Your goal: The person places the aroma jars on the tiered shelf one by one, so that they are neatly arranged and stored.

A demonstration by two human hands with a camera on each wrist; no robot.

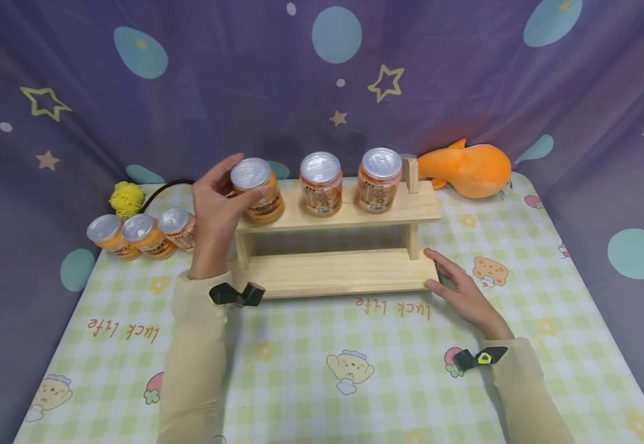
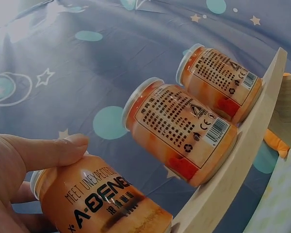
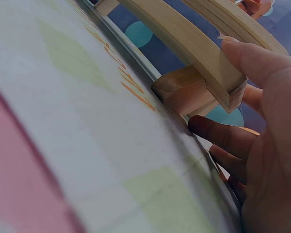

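Note:
My left hand grips an orange jar with a silver lid from its left side, thumb across the front. The jar is upright at the left end of the upper board of a two-tier wooden shelf. To its right on that board stand two similar jars, a middle jar and a right jar. At the right end of the lower board, my right hand holds the shelf, thumb at the front corner and fingers toward the back. The lower board bears no jars.
Three more jars stand in a row left of the shelf, partly behind my left hand. Behind them lies a yellow yarn-like ball with a dark cord. An orange plush toy lies at the back right. A checked cloth covers the table.

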